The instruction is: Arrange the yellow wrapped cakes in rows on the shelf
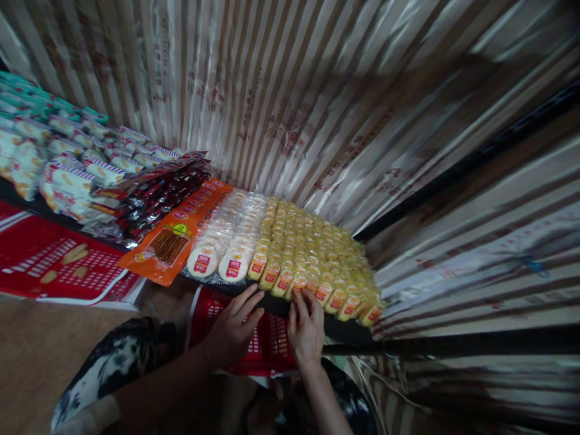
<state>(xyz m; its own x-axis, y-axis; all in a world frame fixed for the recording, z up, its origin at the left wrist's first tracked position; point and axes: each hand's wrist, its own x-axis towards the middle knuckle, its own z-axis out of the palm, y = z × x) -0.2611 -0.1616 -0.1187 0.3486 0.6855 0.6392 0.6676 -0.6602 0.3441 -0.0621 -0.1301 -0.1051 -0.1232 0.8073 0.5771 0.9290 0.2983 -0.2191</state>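
My left hand [236, 326] lies flat with its fingers stretched out, the tips at the dark front edge of a shelf [276, 305], just below two round white snack packs with red labels [217, 263]. My right hand [306, 326] is beside it, fingers spread upward, the tips touching the front row of small yellow snack packs [312, 254]. Neither hand holds anything. A red box with white print [272, 347] sits under both hands.
An orange pack showing brown sticks [174, 241] lies left of the white packs, then dark red packs [154, 199] and white and green bags [58, 163]. A flat red box [49, 263] lies lower left. Striped shiny sheeting [317, 103] walls the back and right.
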